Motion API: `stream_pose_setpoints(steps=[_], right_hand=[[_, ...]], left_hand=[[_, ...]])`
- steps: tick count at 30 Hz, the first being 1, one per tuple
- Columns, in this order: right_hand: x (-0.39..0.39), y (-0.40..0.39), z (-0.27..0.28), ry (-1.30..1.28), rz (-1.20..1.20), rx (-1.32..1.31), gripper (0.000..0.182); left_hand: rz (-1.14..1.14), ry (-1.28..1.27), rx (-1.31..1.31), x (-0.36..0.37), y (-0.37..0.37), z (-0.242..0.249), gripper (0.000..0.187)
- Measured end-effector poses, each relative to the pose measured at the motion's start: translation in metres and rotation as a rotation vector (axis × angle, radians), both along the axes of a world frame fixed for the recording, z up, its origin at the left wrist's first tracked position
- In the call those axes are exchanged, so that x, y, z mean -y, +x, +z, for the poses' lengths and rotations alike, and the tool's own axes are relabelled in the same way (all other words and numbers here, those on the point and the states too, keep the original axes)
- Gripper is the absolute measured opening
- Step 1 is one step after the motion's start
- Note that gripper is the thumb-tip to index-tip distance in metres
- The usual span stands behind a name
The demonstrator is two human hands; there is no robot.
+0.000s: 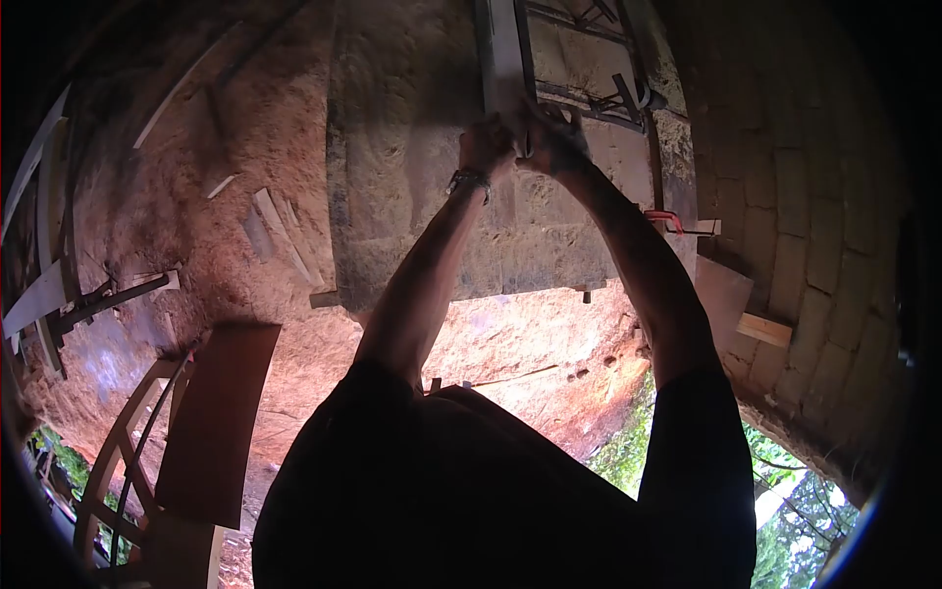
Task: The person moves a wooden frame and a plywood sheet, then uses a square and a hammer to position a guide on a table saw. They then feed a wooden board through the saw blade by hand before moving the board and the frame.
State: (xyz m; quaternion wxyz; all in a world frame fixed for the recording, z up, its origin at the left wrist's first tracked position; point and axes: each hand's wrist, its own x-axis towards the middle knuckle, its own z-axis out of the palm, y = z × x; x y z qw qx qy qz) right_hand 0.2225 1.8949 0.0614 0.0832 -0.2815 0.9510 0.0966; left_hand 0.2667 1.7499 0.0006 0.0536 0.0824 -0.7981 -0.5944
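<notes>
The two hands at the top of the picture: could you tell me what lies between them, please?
In the head view, the left hand and right hand meet on a pale upright board against the stone wall; nothing else lies between them.

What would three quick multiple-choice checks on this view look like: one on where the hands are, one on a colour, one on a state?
1. Where are the two hands?
A. Together on the pale bar by the wall
B. On the curved wooden frame
C. Hanging at the person's sides

2. What colour is the clamp handle at the block wall's right edge?
A. Blue
B. Red
C. Yellow

3. How do the hands stand?
A. Flat and open
B. Closed around the bar
C. One raised, one lowered

Key: 1 A, the left hand and right hand meet on the bar against the wall. 2 B, the clamp shows red. 3 B, the fingers of both hands curl around the bar.
</notes>
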Motion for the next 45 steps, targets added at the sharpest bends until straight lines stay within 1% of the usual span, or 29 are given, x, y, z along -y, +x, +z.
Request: stream_pose_setpoints(steps=[3, 6, 9, 12, 15, 18, 20, 22, 24, 27, 30, 33, 36, 39, 42, 45], right_hand=[[0.002, -0.005, 0.001, -0.015, -0.035, 0.021, 0.105], [0.006, -0.008, 0.001, -0.014, -0.064, 0.031, 0.106], [0.006, -0.013, -0.005, -0.019, -0.072, 0.030, 0.093], [0.007, -0.017, -0.005, 0.034, -0.006, 0.000, 0.093], [0.012, -0.022, -0.001, 0.105, 0.029, 0.006, 0.092], [0.015, -0.029, -0.002, 0.097, 0.058, -0.010, 0.092], [0.021, -0.030, 0.007, 0.163, 0.029, 0.018, 0.093], [0.023, -0.032, 0.007, 0.186, 0.023, 0.022, 0.094], [0.021, -0.036, 0.003, 0.171, 0.034, 0.005, 0.095], [0.024, -0.039, 0.006, 0.164, -0.002, 0.041, 0.095], [0.025, -0.049, 0.000, 0.145, -0.038, 0.067, 0.101], [0.024, -0.057, -0.009, 0.221, 0.059, 0.017, 0.094], [0.022, -0.061, -0.016, 0.262, 0.092, 0.005, 0.090], [0.015, -0.066, -0.027, 0.272, 0.157, -0.030, 0.091], [0.009, -0.066, -0.026, 0.193, 0.216, -0.076, 0.093], [0.010, -0.069, -0.015, 0.136, 0.126, 0.016, 0.095]], left_hand=[[-0.014, 0.037, 0.066, 0.001, -0.004, 0.006, 0.035], [-0.023, 0.033, 0.056, 0.004, -0.006, 0.010, 0.037], [-0.039, -0.025, 0.048, 0.005, -0.011, 0.012, 0.036], [-0.101, -0.030, 0.056, 0.008, -0.017, 0.010, 0.031], [-0.053, -0.054, 0.002, 0.006, -0.022, 0.006, 0.028], [-0.102, -0.195, -0.136, 0.007, -0.030, -0.002, 0.028], [-0.139, -0.299, -0.152, 0.006, -0.029, 0.000, 0.024], [-0.155, -0.340, -0.139, 0.008, -0.032, 0.006, 0.024], [-0.155, -0.310, -0.099, 0.007, -0.037, 0.005, 0.026], [-0.095, -0.293, -0.177, 0.008, -0.040, 0.002, 0.026], [-0.082, -0.277, -0.124, 0.007, -0.048, 0.001, 0.026], [-0.109, -0.178, 0.002, 0.008, -0.058, 0.000, 0.027], [-0.134, -0.207, -0.128, 0.012, -0.059, -0.004, 0.028], [-0.157, -0.191, -0.063, 0.013, -0.066, -0.009, 0.028], [-0.112, -0.295, 0.055, 0.005, -0.070, -0.009, 0.031], [0.044, -0.072, 0.035, -0.002, -0.066, -0.018, 0.037]])
